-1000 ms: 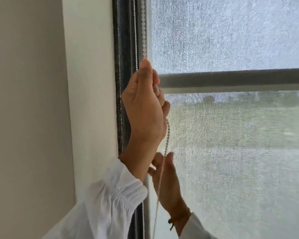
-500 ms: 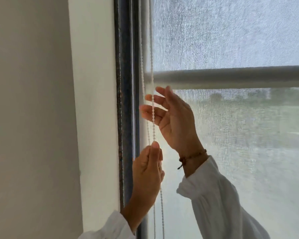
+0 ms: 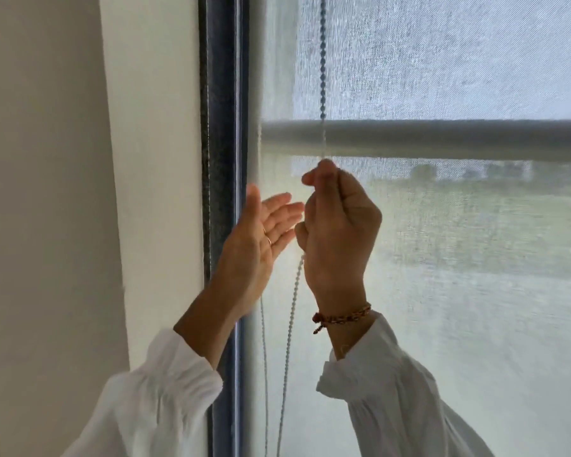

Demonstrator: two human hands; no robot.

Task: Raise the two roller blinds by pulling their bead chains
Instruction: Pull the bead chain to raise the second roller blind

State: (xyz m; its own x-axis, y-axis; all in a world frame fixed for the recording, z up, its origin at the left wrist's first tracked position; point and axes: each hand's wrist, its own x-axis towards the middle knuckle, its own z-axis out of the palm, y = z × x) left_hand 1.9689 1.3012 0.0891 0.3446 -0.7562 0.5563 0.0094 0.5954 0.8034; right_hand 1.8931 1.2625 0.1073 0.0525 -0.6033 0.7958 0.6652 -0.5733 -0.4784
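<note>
A white bead chain hangs in front of the window, close to its left frame. My right hand is closed around this chain just below the grey bottom bar of a roller blind. Below my fist the chain drops on down, and a second strand hangs to its left. My left hand is raised beside the right one, palm up and fingers spread, holding nothing. A sheer white blind covers the pane behind the bar, with blurred green outdoors showing through.
The dark window frame runs vertically just left of the chains. A white wall reveal and a beige wall fill the left side. Both of my arms wear white sleeves; a red-brown bracelet circles the right wrist.
My right hand rose, then closed on the chain under the bar. My left hand pulled the chain down, let go and came up open. The bottom bar sits slightly higher against the view outside.
</note>
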